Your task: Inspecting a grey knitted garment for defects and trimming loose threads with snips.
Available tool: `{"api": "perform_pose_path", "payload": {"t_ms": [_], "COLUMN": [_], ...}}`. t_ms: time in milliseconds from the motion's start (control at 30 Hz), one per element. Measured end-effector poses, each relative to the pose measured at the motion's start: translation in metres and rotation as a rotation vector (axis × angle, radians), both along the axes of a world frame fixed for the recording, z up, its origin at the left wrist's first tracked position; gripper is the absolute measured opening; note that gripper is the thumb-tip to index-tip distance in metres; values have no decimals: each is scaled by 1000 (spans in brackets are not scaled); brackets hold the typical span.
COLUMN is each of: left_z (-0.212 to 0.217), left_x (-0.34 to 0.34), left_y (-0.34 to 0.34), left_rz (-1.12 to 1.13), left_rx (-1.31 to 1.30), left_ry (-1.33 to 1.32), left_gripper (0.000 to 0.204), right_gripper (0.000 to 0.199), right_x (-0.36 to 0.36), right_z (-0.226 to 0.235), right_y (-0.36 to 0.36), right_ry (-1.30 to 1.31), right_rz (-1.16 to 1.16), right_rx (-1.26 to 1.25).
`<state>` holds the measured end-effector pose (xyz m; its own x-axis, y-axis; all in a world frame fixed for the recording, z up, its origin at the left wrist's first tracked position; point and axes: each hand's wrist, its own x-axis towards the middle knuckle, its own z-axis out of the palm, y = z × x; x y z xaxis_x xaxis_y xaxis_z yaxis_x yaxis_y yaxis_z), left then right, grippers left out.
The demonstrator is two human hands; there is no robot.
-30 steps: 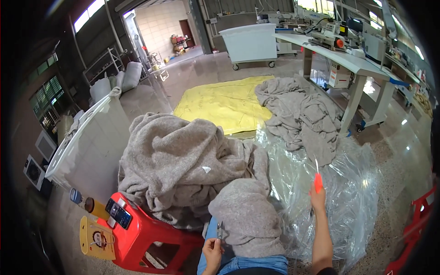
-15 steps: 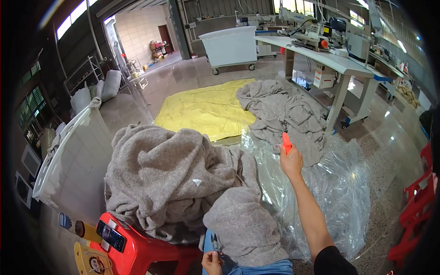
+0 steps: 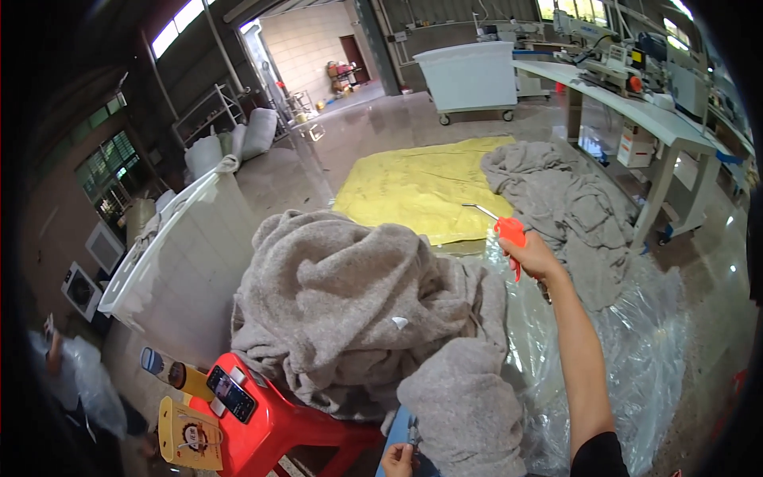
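Observation:
My right hand (image 3: 534, 256) is raised at arm's length and grips red-handled scissors (image 3: 502, 226), their metal blades pointing up and left. My left hand (image 3: 397, 459) sits low at the bottom edge, pinching the edge of a grey fleece piece (image 3: 465, 405) that lies over my lap. A large heap of grey fleece fabric (image 3: 350, 302) is piled in front of me, partly resting on a red plastic stool (image 3: 266, 421). Clear plastic sheeting (image 3: 636, 374) covers the floor under my right arm.
A yellow cloth (image 3: 425, 187) and another grey fabric pile (image 3: 556, 191) lie on the floor beyond. A phone (image 3: 230, 393) rests on the stool, a yellow box (image 3: 187, 433) beside it. White bin (image 3: 469, 75) and sewing table (image 3: 636, 103) stand at the back, a white cart (image 3: 187, 238) to the left.
My right hand with the scissors has swung leftward, toward the fabric heap. The view has shifted. My left hand stays low on the fabric piece.

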<state>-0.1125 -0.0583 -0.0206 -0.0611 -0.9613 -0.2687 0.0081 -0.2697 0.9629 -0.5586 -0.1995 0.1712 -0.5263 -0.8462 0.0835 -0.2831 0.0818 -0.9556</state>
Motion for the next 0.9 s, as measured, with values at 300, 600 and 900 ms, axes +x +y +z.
{"api": "perform_pose_path", "payload": {"t_ms": [300,600,900], "left_z": [-14,20,30], "left_x": [1,2,13], "left_y": [-3,-10,-5], "left_rz": [3,-23,-14], "left_rx": [23,56,-61], "left_ry": [-90,85,133], "left_gripper": [13,12,14], "right_gripper": [38,31,68], "right_x": [-1,65,227], "right_z": [1,-296,-500], "right_y": [-29,178,436], "right_ry": [197,361,-112], "right_rz": [39,-355,-396], "right_rx": [119,533,1174]}}
